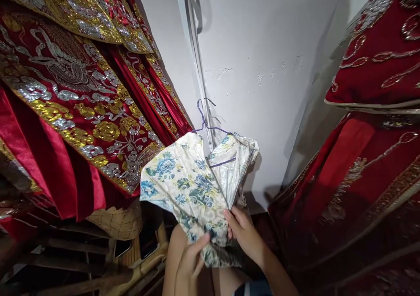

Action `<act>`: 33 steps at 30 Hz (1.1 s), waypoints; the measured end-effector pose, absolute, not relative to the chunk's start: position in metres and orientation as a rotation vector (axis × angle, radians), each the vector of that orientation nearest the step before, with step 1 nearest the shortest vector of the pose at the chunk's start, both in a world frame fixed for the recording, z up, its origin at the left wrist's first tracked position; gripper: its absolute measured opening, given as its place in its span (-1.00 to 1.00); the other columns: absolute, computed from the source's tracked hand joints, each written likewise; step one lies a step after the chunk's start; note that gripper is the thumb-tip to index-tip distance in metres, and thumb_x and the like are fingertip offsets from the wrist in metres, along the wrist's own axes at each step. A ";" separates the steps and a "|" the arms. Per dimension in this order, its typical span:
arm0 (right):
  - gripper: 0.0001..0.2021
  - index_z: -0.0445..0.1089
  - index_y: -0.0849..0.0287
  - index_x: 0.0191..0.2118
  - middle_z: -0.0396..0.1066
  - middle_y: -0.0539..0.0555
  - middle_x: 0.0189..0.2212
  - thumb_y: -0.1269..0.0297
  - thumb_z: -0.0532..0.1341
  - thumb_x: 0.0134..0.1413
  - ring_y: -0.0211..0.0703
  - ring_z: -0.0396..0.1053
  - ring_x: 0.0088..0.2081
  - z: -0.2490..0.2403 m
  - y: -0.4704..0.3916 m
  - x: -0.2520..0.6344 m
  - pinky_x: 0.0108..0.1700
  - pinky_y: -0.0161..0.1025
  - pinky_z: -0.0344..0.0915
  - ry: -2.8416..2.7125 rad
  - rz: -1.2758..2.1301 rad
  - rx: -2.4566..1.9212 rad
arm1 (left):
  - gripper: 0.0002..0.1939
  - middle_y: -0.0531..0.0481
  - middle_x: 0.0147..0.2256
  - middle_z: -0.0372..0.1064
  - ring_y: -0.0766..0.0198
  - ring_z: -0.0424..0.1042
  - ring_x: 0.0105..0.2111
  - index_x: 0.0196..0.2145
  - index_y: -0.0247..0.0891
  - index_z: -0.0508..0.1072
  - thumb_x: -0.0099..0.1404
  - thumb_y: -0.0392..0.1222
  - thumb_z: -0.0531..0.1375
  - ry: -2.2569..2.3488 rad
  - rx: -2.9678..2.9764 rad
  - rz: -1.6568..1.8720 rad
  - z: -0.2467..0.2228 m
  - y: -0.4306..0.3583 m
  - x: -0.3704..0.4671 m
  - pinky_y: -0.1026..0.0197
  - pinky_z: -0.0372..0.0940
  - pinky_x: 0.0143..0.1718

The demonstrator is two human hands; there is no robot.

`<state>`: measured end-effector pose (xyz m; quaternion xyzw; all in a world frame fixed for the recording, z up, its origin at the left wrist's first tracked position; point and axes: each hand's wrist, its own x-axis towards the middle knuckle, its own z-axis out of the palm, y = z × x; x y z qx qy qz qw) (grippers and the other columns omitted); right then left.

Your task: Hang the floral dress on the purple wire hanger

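A white garment with blue and green flowers (197, 182) hangs on a thin purple hanger (204, 123), its neckline open in a V. My right hand (244, 232) pinches the garment's front edge at the bottom of the V. Lower and to the left, my left hand (193, 259) holds the cloth near the waist, thumb on top and the other fingers partly hidden. The garment's lower end hangs over my knees.
Red robes with gold and silver embroidery (108, 130) hang at the left. More red embroidered clothing (370, 73) is at the right. A metal pole (197, 55) stands before the white wall (262, 38). Bamboo furniture (147, 265) is at the lower left.
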<state>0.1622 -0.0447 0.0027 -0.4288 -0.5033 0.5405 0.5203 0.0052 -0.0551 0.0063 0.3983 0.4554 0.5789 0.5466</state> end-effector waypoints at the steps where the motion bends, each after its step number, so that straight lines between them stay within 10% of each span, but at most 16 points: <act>1: -0.61 0.30 0.12 -0.40 0.18 -0.08 -0.58 -0.13 0.18 0.20 -0.24 0.19 -0.55 0.003 -0.045 0.161 -0.50 -0.29 0.16 -1.218 1.301 -1.019 | -0.51 -0.23 -0.05 0.50 -0.09 0.49 -0.04 0.02 -0.17 0.45 0.16 -0.03 0.39 1.061 0.846 1.354 0.004 -0.056 0.002 -0.12 0.46 -0.10; 11: -0.57 0.26 0.14 -0.49 0.33 -0.05 -0.59 -0.13 0.27 0.08 -0.31 0.13 -0.62 0.002 -0.042 0.162 -0.54 -0.32 0.05 -1.102 1.297 -1.044 | -0.41 -0.22 0.21 0.24 -0.04 0.23 0.25 0.18 -0.16 0.28 0.23 -0.04 0.29 1.557 1.105 2.010 -0.025 -0.040 0.025 -0.07 0.17 0.25; 18: -0.73 0.33 0.17 -0.51 0.32 -0.06 -0.67 0.13 0.28 0.08 -0.34 0.09 -0.66 0.012 -0.037 0.161 -0.59 -0.34 -0.01 -1.167 1.358 -1.025 | -0.81 -0.05 -0.40 0.45 0.13 0.45 -0.36 -0.31 -0.22 0.48 0.34 -0.12 0.10 1.344 1.545 1.466 -0.030 -0.045 0.057 0.18 0.34 -0.31; 27: -0.82 0.41 0.21 -0.51 0.34 -0.05 -0.62 0.26 0.30 0.03 -0.39 0.14 -0.64 0.158 0.057 0.169 -0.59 -0.39 0.03 -1.191 1.109 -0.804 | -0.80 0.00 -0.47 0.29 0.20 0.31 -0.44 -0.44 -0.20 0.30 0.35 -0.22 0.02 1.449 1.949 1.180 -0.041 -0.024 0.056 0.20 0.18 -0.36; 33: -0.85 0.40 0.19 -0.41 0.35 -0.09 -0.64 0.23 0.27 0.07 -0.39 0.17 -0.65 0.166 0.057 0.167 -0.60 -0.40 0.06 -1.284 1.093 -0.746 | -0.86 -0.08 -0.33 0.45 0.13 0.44 -0.29 -0.25 -0.22 0.47 0.34 -0.20 0.12 1.269 1.960 1.245 0.012 -0.001 0.039 0.14 0.30 -0.19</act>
